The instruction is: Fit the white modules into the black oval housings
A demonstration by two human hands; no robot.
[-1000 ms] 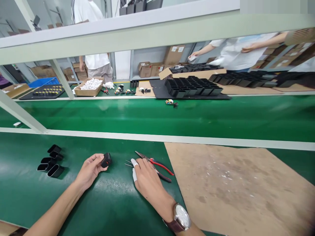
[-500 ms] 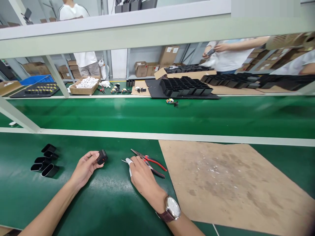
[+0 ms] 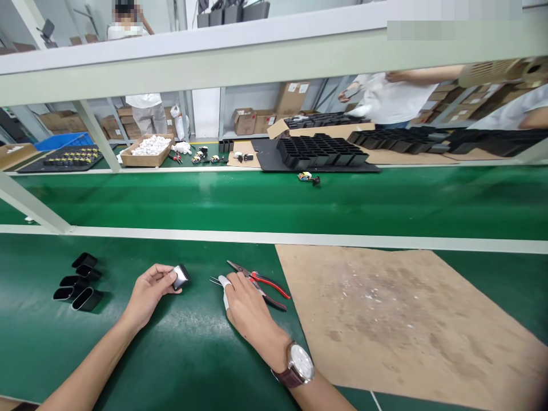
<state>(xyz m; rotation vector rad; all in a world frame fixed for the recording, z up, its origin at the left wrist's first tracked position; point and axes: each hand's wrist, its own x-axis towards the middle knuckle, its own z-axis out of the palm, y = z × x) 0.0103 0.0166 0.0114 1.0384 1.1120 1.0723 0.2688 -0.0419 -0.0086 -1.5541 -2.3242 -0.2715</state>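
Note:
My left hand (image 3: 149,291) is closed on a small black plastic casing (image 3: 181,277), held between thumb and fingers above the green mat. One face of the casing catches the light and looks shiny. My right hand (image 3: 246,305), with white covers on its fingers, rests on the mat, closed around tweezers (image 3: 215,281) whose two thin tips stick out to the left. Red-and-black pliers (image 3: 269,285) lie on the mat against that hand, partly hidden by it. At the left stand several black oval sleeves (image 3: 88,298) with open tops.
A stained cardboard sheet (image 3: 368,319) with white crumbs covers the right of the bench. Beyond the white rail runs a green belt (image 3: 205,200) carrying a small circuit board (image 3: 305,177). Black trays (image 3: 323,153) and a box of white parts (image 3: 148,149) stand behind. A shelf beam (image 3: 214,63) crosses above.
The casing has turned in my left hand, so a shiny face now shows. The tweezer tips look slightly further apart. On the belt, the circuit board has shifted right.

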